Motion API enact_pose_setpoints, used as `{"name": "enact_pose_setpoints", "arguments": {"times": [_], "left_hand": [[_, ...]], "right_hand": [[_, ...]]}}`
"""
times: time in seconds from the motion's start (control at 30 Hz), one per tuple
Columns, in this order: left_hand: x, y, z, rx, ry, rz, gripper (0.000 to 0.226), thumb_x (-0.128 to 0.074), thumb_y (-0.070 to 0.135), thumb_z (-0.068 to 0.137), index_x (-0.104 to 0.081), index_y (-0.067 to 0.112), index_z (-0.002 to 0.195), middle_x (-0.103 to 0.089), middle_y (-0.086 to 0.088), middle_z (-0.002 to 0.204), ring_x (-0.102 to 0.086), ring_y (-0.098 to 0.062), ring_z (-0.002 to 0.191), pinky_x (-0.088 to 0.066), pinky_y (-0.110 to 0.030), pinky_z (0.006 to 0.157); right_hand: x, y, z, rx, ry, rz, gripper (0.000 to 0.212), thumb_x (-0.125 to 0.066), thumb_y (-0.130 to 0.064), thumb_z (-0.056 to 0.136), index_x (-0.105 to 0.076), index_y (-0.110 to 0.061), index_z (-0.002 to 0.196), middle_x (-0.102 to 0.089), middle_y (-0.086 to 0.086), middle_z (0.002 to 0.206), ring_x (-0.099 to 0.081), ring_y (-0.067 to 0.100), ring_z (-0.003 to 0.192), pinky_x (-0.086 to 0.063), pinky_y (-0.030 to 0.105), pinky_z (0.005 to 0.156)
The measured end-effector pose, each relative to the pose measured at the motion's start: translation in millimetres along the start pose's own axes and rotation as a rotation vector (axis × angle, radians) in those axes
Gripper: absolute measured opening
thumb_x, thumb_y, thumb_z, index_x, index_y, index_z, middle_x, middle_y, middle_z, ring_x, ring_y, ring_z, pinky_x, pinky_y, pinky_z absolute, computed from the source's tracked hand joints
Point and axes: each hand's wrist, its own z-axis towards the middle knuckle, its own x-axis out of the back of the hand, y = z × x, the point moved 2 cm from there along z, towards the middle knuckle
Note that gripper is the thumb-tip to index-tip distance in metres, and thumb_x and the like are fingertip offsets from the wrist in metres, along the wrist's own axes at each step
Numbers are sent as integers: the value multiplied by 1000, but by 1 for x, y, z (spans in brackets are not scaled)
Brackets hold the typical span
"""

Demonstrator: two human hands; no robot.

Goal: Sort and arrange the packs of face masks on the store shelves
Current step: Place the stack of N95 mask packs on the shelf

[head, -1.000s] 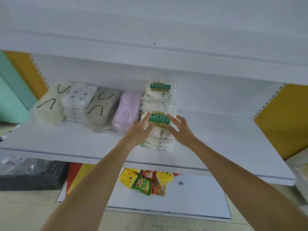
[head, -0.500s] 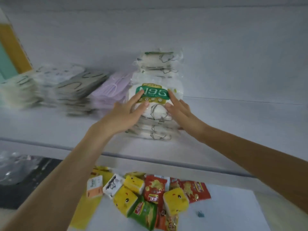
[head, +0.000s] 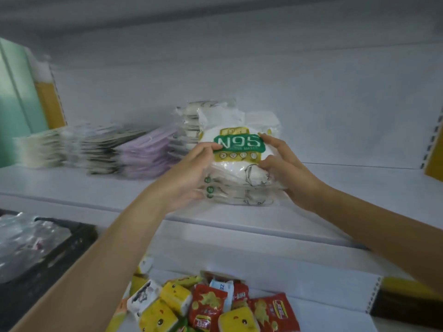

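Well, at the far left a pale green panel stands at the end of the white shelf; along that shelf runs a row of mask stacks, blurred in the view: a cream stack, a white stack, a grey stack, then a lilac stack, each just beside its neighbour; below that end a black crate carries crumpled clear plastic; next to the lilac stack, a taller back pile of clear-wrapped white masks rises near the rear wall; the left hand has its grip closed on the left edge of the N95 pack, thumb on the green label, fingers curled in below; the pack is tilted up with its label facing the person, on top of a few like packs lying near the shelf's front edge; the right hand pinches the pack's right edge, one fingertip at the label's upper corner, thumb lower on the wrapper; underneath, on the lower shelf, lies a heap of yellow and red snack packets; at the far right stands a yellow upright.
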Motion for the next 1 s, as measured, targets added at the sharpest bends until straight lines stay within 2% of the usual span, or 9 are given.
{"name": "enact_pose_setpoints", "arguments": {"times": [0.07,0.13,0.23,0.37,0.63,0.7,0.8,0.9,1.0], "left_hand": [[-44,4,12,-43,-53,-52,18,-33,29,103,-49,34,97,-53,4,106,-53,-12,82,-45,-25,63],[-93,7,32,-71,-91,-95,18,-35,18,102,-46,28,92,-53,-2,87,-47,-12,69,-38,-25,57],[-161,16,67,-88,-152,-99,19,-36,13,102,-44,25,88,-51,-4,79,-45,-13,64,-34,-26,57],[-227,25,106,-107,-199,-119,22,-38,7,100,-43,24,86,-50,-2,79,-45,-12,62,-34,-25,55],[-309,21,169,-331,-269,93,24,-48,3,95,-43,23,83,-54,-15,110,-52,-21,92,-41,-18,69],[-313,17,171,-363,-277,147,21,-51,3,93,-41,19,82,-53,-7,99,-47,-13,86,-37,-11,65],[-307,13,172,-362,-123,22,31,-64,6,84,-36,19,77,-49,-4,87,-46,-15,80,-37,-24,68],[-307,19,167,-275,8,-220,32,-65,13,85,-41,15,107,-44,-5,108,-45,-17,96,-40,-18,75],[-320,17,164,-198,-156,-231,77,-64,18,87,-16,22,146,-40,-6,141,-47,-21,123,-43,-36,101]], "right_hand": [[42,-1,-11,19,48,-17,45,-64,-32,63,-54,-56,100,-40,0,141,-56,22,114,-49,33,87],[86,2,-18,31,165,-56,33,-67,-38,71,-53,-50,99,-38,0,141,-54,20,116,-47,29,84],[151,7,-21,8,399,-162,22,-62,-29,84,-50,-45,94,-40,3,139,-54,22,112,-44,22,70],[218,13,-12,-28,534,-240,26,-58,-17,83,-46,-39,90,-44,10,132,-53,18,80,-41,12,43],[305,36,3,-2,715,-247,26,-49,0,82,-41,-25,87,-43,19,129,-56,24,85,-46,18,46],[309,37,1,-14,695,-244,26,-49,-1,83,-40,-25,87,-43,20,127,-57,27,92,-47,18,47],[304,33,-2,-33,665,-149,21,-52,-4,87,-38,-19,91,-44,18,123,-56,18,87,-47,18,50],[304,28,-19,-69,721,-82,36,-64,-18,86,-37,-11,107,-50,15,116,-58,15,81,-47,16,49],[300,27,-30,-110,719,10,51,-64,-15,86,-27,-16,120,-44,20,126,-61,21,86,-52,19,48]]}}
